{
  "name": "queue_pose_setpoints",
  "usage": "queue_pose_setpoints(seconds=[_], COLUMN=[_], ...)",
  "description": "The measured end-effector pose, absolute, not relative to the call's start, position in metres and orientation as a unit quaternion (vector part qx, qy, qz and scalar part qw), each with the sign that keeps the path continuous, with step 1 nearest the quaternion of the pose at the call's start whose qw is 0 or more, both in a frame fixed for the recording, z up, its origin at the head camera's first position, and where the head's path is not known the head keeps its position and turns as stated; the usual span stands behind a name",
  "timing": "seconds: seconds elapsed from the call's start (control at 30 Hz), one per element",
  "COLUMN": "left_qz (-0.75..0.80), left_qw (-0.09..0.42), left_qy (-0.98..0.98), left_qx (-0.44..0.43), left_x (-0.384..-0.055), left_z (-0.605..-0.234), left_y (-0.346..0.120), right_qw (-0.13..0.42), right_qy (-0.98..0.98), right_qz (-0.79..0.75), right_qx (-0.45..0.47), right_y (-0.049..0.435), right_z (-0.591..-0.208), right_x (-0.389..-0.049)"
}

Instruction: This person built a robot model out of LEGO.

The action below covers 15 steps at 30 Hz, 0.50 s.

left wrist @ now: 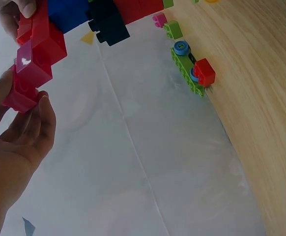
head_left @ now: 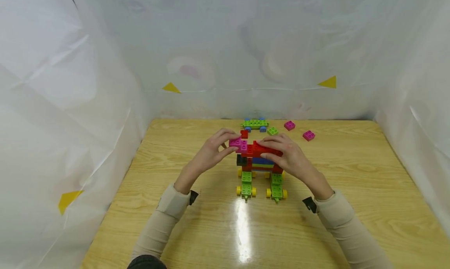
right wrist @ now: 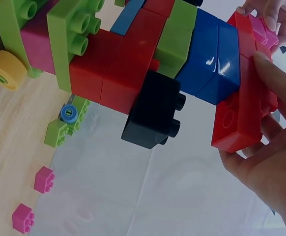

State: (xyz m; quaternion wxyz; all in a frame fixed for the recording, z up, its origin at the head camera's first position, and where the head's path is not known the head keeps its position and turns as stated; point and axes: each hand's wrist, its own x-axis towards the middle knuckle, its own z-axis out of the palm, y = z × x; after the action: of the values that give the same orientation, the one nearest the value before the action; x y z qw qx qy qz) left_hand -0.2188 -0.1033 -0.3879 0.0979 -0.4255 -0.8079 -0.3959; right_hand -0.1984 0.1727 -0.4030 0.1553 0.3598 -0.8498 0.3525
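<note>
A toy brick build stands mid-table on two green wheeled bases (head_left: 247, 178) with yellow wheels. Red, blue and green-yellow layers make up its body, and a black brick (right wrist: 150, 110) juts from its side. Along the top run red bricks (head_left: 250, 149), with pink bricks (head_left: 236, 143) at the left end. My left hand (head_left: 211, 150) pinches the outermost pink brick (left wrist: 21, 93) between thumb and fingers. Across from it, my right hand (head_left: 290, 154) grips the top red bricks (right wrist: 239, 118) at their right end; its fingertips are partly hidden behind them in the right wrist view.
Behind the build lie a green base with blue wheels (head_left: 255, 124), a small red brick (head_left: 244, 134), a green brick (head_left: 272, 131) and two pink bricks, one nearer (head_left: 309, 135) and one farther (head_left: 290, 125). White sheeting (head_left: 225, 58) surrounds the wooden table (head_left: 168, 230) on three sides.
</note>
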Motion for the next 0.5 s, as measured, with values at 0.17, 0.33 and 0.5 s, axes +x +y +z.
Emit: queue_pose_setpoints(seconds=[0.17, 0.33, 0.5], left_qz=[-0.392, -0.373, -0.374], left_qw=[0.099, 0.107, 0.111], left_qy=[-0.807, -0.813, -0.811], left_qx=[-0.43, -0.435, -0.436], left_x=[-0.2195, -0.2187, -0.2174], left_z=[-0.3877, -0.3882, -0.3904], left_y=[-0.103, -0.1026, -0.1013], right_qw=[0.16, 0.161, 0.161], right_qy=[-0.848, -0.846, -0.846], right_qz=[0.354, 0.355, 0.354], right_qx=[0.362, 0.365, 0.364], right_y=[0.173, 0.1732, 0.1732], right_z=[-0.4044, -0.4044, -0.4043], right_x=[-0.1993, -0.1995, -0.199])
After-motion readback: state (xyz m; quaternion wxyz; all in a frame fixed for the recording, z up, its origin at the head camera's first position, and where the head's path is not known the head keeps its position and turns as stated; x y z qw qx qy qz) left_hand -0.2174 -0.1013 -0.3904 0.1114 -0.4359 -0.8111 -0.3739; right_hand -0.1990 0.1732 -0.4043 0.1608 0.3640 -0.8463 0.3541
